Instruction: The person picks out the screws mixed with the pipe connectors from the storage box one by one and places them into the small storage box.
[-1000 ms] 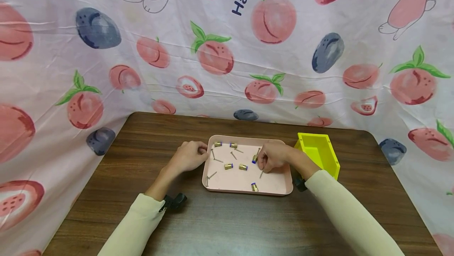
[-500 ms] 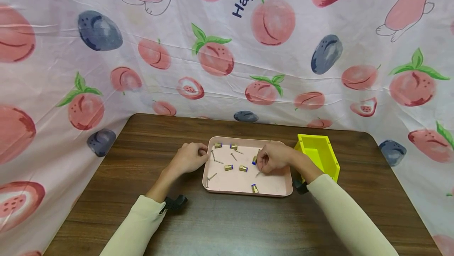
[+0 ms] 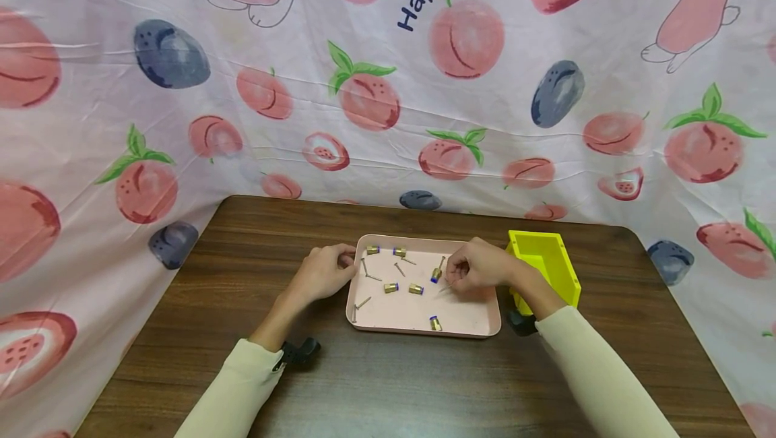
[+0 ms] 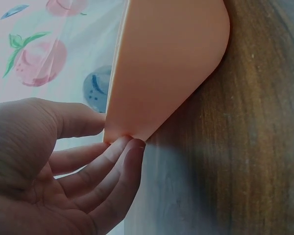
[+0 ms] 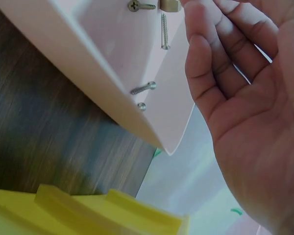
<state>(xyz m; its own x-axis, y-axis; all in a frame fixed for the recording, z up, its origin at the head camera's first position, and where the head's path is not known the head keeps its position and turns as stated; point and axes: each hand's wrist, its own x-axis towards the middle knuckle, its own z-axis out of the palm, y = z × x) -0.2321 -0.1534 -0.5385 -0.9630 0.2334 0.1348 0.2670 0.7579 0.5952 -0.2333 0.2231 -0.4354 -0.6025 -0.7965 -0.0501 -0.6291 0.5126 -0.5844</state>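
My left hand (image 3: pixel 327 271) holds the left wall of a pink tray (image 3: pixel 418 325). In the left wrist view its thumb (image 4: pixel 81 120) is at the rim and the other fingertips touch the outer wall. Over the tray's right part, my right hand (image 3: pixel 481 264) pinches a thin screw (image 3: pixel 445 288), seen faintly below the fingertips. Its tips are cut off in the right wrist view. Just left of that hand lie a brass fitting with a blue ring (image 3: pixel 436 275) and another screw (image 3: pixel 442 261). More fittings, such as a brass fitting (image 3: pixel 415 289), and several loose screws (image 3: pixel 399 269) are scattered across the tray.
A yellow bin (image 3: pixel 545 259) stands right of the tray, partly behind the right forearm. Both rest on a brown wooden table (image 3: pixel 273 222). A fruit-printed cloth (image 3: pixel 388 175) hangs behind and along the sides.
My right hand has shifted slightly right and up with the screw, uncovering the nearby fitting and another screw. The left hand keeps its place at the tray wall.
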